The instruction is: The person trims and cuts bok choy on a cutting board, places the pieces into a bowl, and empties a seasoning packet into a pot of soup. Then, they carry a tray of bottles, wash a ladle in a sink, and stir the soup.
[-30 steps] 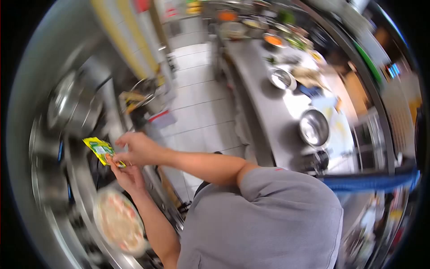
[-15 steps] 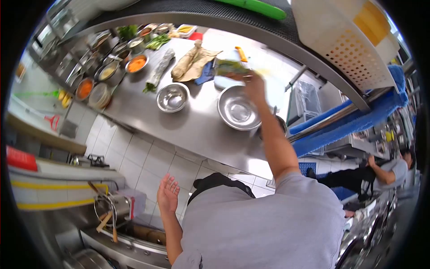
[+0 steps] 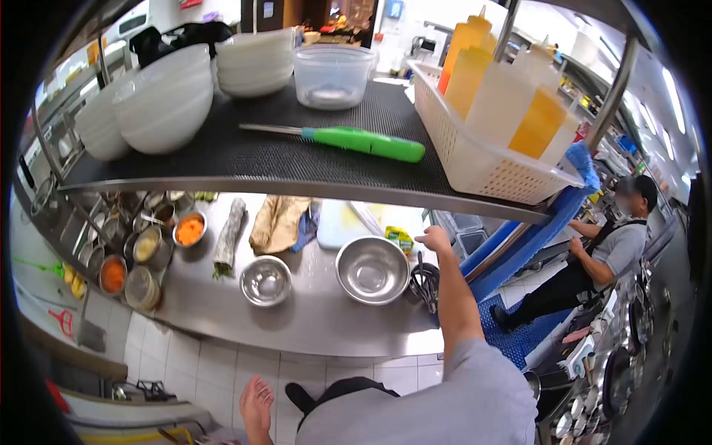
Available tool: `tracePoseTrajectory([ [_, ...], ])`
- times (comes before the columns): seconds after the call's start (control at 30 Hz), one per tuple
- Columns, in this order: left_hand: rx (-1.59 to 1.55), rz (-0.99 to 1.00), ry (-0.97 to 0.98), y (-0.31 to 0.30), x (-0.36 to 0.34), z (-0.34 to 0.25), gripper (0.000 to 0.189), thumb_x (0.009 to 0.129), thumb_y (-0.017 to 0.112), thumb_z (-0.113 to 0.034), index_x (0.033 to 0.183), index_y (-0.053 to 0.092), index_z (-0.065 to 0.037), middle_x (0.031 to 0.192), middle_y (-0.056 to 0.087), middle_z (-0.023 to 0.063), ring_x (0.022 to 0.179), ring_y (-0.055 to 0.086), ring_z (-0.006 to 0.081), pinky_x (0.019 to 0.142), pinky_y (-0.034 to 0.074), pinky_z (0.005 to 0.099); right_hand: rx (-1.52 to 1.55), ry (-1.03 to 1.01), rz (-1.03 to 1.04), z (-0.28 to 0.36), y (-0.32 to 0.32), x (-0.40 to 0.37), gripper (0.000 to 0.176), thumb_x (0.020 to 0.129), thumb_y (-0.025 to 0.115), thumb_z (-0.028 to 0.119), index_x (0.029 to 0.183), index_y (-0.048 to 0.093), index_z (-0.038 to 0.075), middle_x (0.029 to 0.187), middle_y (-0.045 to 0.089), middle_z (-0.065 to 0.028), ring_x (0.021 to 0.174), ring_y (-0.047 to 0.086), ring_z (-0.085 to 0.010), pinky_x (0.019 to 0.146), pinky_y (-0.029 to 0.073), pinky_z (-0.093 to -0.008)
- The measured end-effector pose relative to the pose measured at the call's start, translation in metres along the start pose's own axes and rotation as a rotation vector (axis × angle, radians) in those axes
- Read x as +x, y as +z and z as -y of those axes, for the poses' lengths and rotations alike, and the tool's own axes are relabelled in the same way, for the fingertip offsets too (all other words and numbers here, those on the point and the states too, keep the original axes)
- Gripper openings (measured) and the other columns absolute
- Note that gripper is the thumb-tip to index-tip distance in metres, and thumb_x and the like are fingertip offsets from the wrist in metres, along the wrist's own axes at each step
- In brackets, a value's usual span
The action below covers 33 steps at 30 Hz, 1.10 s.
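Two bare hands are out in front of the person I'm watching, and only one is anywhere near the small yellow-and-green packet (image 3: 400, 239). That is the right hand (image 3: 435, 239), reached across the steel counter (image 3: 319, 320) with its fingertips just beside the packet. I see nothing in it, but how far its fingers are closed I can't tell from here, nor whether one brushes the packet's edge. The left hand (image 3: 256, 404) hangs low by the body, open and empty, fingers slightly parted. The packet sits behind the rim of the larger steel bowl (image 3: 372, 274), to the right of the pale cutting board (image 3: 334, 231) and close to some wire utensils (image 3: 425, 282). It looks like a thin, glossy pouch, so I'd reckon it weighs very little and bends readily, its skin a touch slick, more so if the fingers are damp. I can't make out whether it is full, or sealed. Nothing about it seems breakable; the worry would be a hard squeeze in the middle, which could push the contents out if there's an opening. I'd pinch it flat between thumb and fingers at the edge facing the right hand, since the bowl crowds its near side. A sealed border, if it has one, should be stiffer than the belly, and lifting it upright from there ought to clear the bowl's rim without knocking that light-looking metal.
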<state>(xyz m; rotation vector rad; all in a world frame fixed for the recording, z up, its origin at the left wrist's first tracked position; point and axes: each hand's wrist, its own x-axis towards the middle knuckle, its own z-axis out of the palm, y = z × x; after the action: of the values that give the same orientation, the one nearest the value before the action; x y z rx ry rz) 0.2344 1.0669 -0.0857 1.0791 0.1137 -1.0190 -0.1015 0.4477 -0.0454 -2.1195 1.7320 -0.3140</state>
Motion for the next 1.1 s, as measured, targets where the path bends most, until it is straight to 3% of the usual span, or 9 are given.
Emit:
tracePoseTrajectory([
  [0.03, 0.082, 0.027, 0.088, 0.005, 0.004, -0.021, 0.037, 0.099, 0.057, -0.028, 0.129, 0.058, -0.005, 0.103, 0.062, 0.0064, 0.087, 0.059, 0.0172, 0.075, 0.049, 0.0308, -0.072, -0.09, -0.219, 0.012, -0.004, -0.021, 0.049, 0.079, 0.082, 0.033, 0.111, 0.07, -0.002, 0.101, 0.073, -0.018, 0.089, 0.07, -0.0243, 0.08, 0.055, -0.0366],
  [0.17, 0.35, 0.227, 0.423, 0.028, 0.026, -0.116, 0.032, 0.1, 0.058, -0.024, 0.123, 0.06, -0.002, 0.095, 0.063, 0.006, 0.083, 0.06, 0.0149, 0.073, 0.049, 0.0282, 0.331, -0.244, -0.26, 0.085, -0.051, -0.153, 0.037, 0.088, 0.071, 0.029, 0.112, 0.071, 0.002, 0.104, 0.072, -0.0191, 0.092, 0.071, -0.0313, 0.083, 0.054, -0.0368],
  [0.4, 0.77, 0.7, 1.14, 0.189, -0.003, -0.295, 0.027, 0.095, 0.058, -0.019, 0.108, 0.065, 0.003, 0.09, 0.063, 0.0089, 0.081, 0.059, 0.0168, 0.076, 0.047, 0.0292, 0.492, -0.161, -0.313, 0.132, -0.103, -0.315, 0.021, 0.09, 0.071, 0.018, 0.103, 0.073, 0.001, 0.092, 0.074, -0.0125, 0.081, 0.069, -0.0181, 0.075, 0.053, -0.0297],
  [0.57, 0.984, 1.036, 1.691, 0.342, -0.047, -0.326, 0.02, 0.086, 0.065, -0.015, 0.097, 0.069, 0.002, 0.093, 0.063, 0.0144, 0.081, 0.061, 0.0244, 0.073, 0.049, 0.0334, 0.534, -0.416, -0.71, 0.136, -0.176, -0.357, 0.012, 0.089, 0.07, 0.009, 0.095, 0.073, -0.001, 0.088, 0.073, -0.0105, 0.079, 0.068, -0.0164, 0.072, 0.052, -0.0282],
  [0.7, 1.097, 1.205, 1.904, 0.455, -0.081, -0.284, 0.033, 0.088, 0.065, -0.018, 0.117, 0.065, -0.002, 0.109, 0.065, 0.0186, 0.099, 0.065, 0.0301, 0.085, 0.052, 0.0386, 0.354, -0.637, -1.145, 0.16, -0.265, -0.347, 0.015, 0.091, 0.07, 0.011, 0.1, 0.071, -0.001, 0.094, 0.071, -0.0125, 0.083, 0.066, -0.0197, 0.077, 0.051, -0.0295],
  [0.83, 1.059, 0.862, 1.391, 0.576, -0.056, -0.254, 0.043, 0.096, 0.055, -0.03, 0.125, 0.059, 0.002, 0.112, 0.066, 0.0257, 0.107, 0.065, 0.0376, 0.094, 0.049, 0.0415, 0.177, -0.62, -1.296, 0.182, -0.315, -0.304, 0.022, 0.086, 0.075, 0.016, 0.099, 0.07, -0.002, 0.092, 0.067, -0.0127, 0.085, 0.063, -0.0241, 0.08, 0.051, -0.0346],
  [1.0, 2.065, 0.757, 1.693, 0.738, 0.046, -0.287, 0.03, 0.087, 0.053, -0.015, 0.095, 0.07, 0.008, 0.099, 0.069, 0.0283, 0.086, 0.072, 0.0362, 0.072, 0.058, 0.0422, -0.035, -0.868, -1.38, 0.216, -0.304, -0.26, 0.033, 0.079, 0.081, 0.032, 0.091, 0.07, 0.003, 0.083, 0.063, -0.0088, 0.084, 0.06, -0.0264, 0.086, 0.045, -0.0407],
  [1.03, 1.837, 0.846, 1.485, 0.769, 0.1, -0.29, 0.025, 0.083, 0.051, -0.008, 0.088, 0.069, 0.009, 0.088, 0.07, 0.0254, 0.078, 0.072, 0.0331, 0.066, 0.058, 0.0414, -0.055, -0.837, -1.386, 0.22, -0.297, -0.254, 0.038, 0.079, 0.079, 0.04, 0.087, 0.069, 0.005, 0.081, 0.063, -0.007, 0.081, 0.059, -0.0254, 0.086, 0.041, -0.0403],
  [1.1, 2.046, 0.523, 0.998, 0.739, 0.024, -0.284, 0.026, 0.083, 0.049, -0.008, 0.084, 0.069, 0.009, 0.081, 0.069, 0.0229, 0.072, 0.071, 0.0314, 0.06, 0.057, 0.0398, -0.039, -0.819, -1.375, 0.222, -0.29, -0.245, 0.043, 0.079, 0.076, 0.049, 0.084, 0.069, 0.007, 0.08, 0.062, -0.0053, 0.078, 0.057, -0.0243, 0.086, 0.037, -0.0398],
])
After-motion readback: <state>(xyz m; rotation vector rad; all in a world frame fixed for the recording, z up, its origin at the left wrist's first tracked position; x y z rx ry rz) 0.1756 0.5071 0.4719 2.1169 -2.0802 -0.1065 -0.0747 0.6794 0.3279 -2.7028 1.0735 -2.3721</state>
